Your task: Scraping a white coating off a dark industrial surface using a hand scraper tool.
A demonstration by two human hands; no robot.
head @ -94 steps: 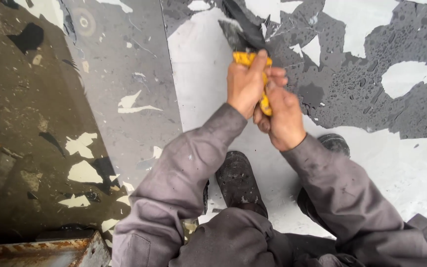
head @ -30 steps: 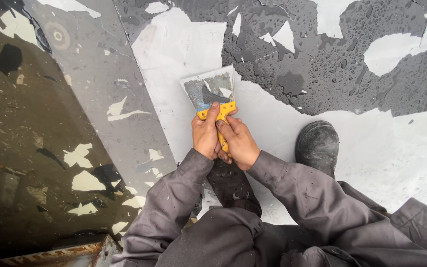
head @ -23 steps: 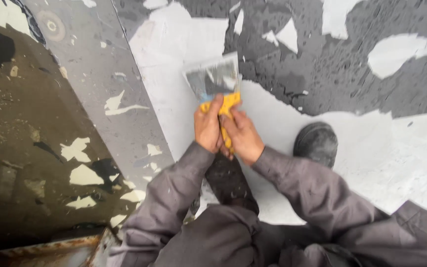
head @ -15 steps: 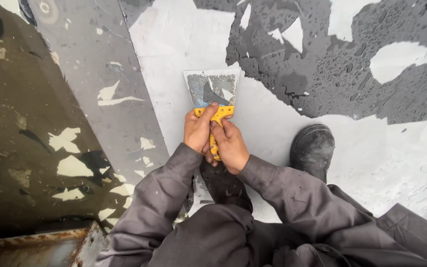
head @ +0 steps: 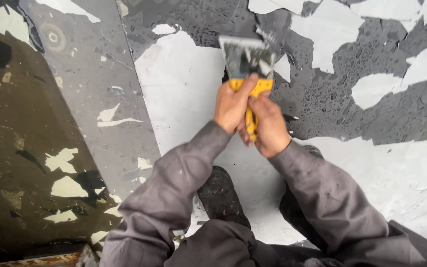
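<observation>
The floor is wet, with dark grey paint peeling off in patches. A black boot stands on it. The scraper lies blade-down at the paint's edge. It looks light, with a stiff, thin blade; the yellow handle is where to hold. The left hand and right hand both close tight around that handle.

both hands gripping yellow-handled scraper
</observation>
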